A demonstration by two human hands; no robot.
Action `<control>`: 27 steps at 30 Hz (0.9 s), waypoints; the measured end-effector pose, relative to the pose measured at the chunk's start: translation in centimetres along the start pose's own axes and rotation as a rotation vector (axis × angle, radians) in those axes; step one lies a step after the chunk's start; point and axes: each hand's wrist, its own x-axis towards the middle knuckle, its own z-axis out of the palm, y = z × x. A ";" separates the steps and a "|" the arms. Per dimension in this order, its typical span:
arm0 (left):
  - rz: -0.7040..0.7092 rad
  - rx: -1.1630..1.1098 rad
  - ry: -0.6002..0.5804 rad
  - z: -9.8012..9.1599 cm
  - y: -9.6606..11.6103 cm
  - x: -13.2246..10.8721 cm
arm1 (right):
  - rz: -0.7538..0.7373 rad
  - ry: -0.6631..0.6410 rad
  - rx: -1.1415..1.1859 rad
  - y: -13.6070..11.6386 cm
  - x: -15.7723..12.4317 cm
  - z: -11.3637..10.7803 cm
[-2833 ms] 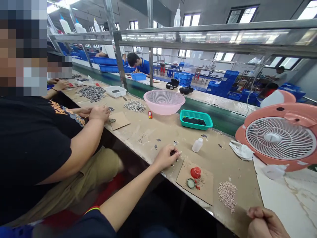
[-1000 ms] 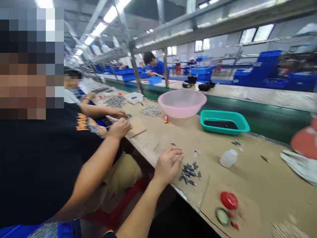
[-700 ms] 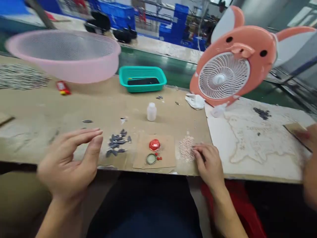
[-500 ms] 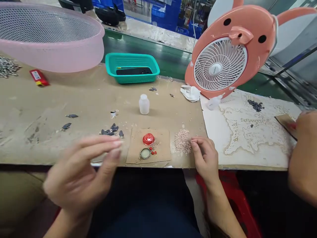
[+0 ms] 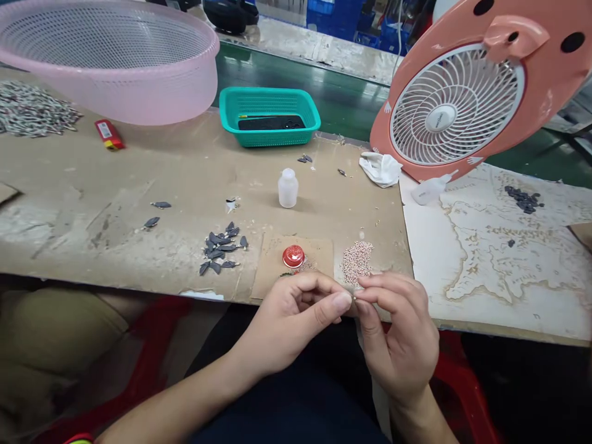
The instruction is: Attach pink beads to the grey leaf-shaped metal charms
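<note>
My left hand [image 5: 291,317] and my right hand [image 5: 400,336] meet at the near edge of the table, fingertips pinched together on a tiny piece I cannot make out. Just beyond them lie a pile of small pale beads [image 5: 356,262] and a red cap [image 5: 293,255] on a cardboard square [image 5: 272,271]. A cluster of small dark leaf-shaped metal parts [image 5: 221,248] sits to the left of the cardboard. A small white bottle [image 5: 287,188] stands further back.
A pink mesh basin [image 5: 108,58], a teal basket [image 5: 269,116] with a black item, and a red lighter [image 5: 108,134] lie at the back. A pink table fan [image 5: 467,92] stands at the right above a crumpled white cloth [image 5: 380,168]. A green conveyor [image 5: 342,105] runs behind.
The view swung from the co-worker on the left down to my own spot. My left hand left the dark parts and came to meet my right hand, which moved off the bead pile.
</note>
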 end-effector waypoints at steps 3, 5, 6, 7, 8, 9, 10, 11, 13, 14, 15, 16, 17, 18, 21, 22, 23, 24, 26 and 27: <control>-0.036 -0.076 -0.003 -0.2 0.2 0.1 | -0.104 0.001 -0.074 0.1 0.5 0.0; -0.037 -0.082 0.007 -0.2 0.1 0.0 | -0.137 -0.003 -0.090 0.2 0.6 0.2; -0.032 -0.068 0.019 -0.3 0.1 -0.1 | -0.149 -0.004 -0.097 0.2 0.7 0.3; -0.027 -0.048 0.031 -0.4 0.0 -0.2 | -0.159 -0.006 -0.103 0.2 0.7 0.4; -0.017 -0.024 0.043 -0.4 -0.1 -0.3 | -0.166 -0.007 -0.106 0.2 0.7 0.5; -0.006 0.003 0.056 -0.5 -0.1 -0.4 | -0.172 -0.007 -0.107 0.1 0.7 0.6; 0.008 0.029 0.068 -0.6 -0.1 -0.5 | -0.176 -0.010 -0.105 0.1 0.7 0.7; 0.025 0.050 0.074 -0.7 -0.2 -0.6 | -0.176 -0.014 -0.098 0.0 0.7 0.7; 0.057 0.076 0.080 -0.8 -0.2 -0.7 | -0.156 -0.028 -0.060 -0.2 0.7 0.8; 0.068 0.086 0.079 -0.8 -0.2 -0.8 | -0.137 -0.034 -0.030 -0.3 0.7 0.9; 0.073 0.094 0.080 -0.8 -0.3 -0.8 | -0.109 -0.040 0.006 -0.4 0.7 1.0; 0.077 0.105 0.083 -0.9 -0.4 -0.9 | -0.075 -0.050 0.047 -0.5 0.7 1.1; 0.080 0.124 0.092 -1.0 -0.6 -1.0 | -0.038 -0.059 0.090 -0.6 0.6 1.2; 0.088 0.148 0.102 -1.0 -0.8 -1.1 | 0.005 -0.068 0.132 -0.7 0.5 1.3; 0.133 0.220 0.134 -1.2 -1.2 -1.3 | 0.182 -0.085 0.247 -1.0 0.0 1.7; 0.143 0.231 0.138 -1.3 -1.3 -1.4 | 0.244 -0.084 0.286 -1.0 -0.2 1.8; 0.139 0.228 0.140 -1.3 -1.3 -1.4 | 0.295 -0.076 0.320 -1.0 -0.5 1.9; 0.118 0.209 0.135 -1.3 -1.2 -1.4 | 0.321 -0.067 0.348 -1.0 -0.6 1.9; 0.030 0.136 0.107 -1.3 -1.0 -1.4 | 0.282 -0.060 0.370 -1.0 -0.9 1.8; -0.020 0.097 0.090 -1.2 -0.9 -1.4 | 0.240 -0.069 0.364 -0.9 -1.0 1.7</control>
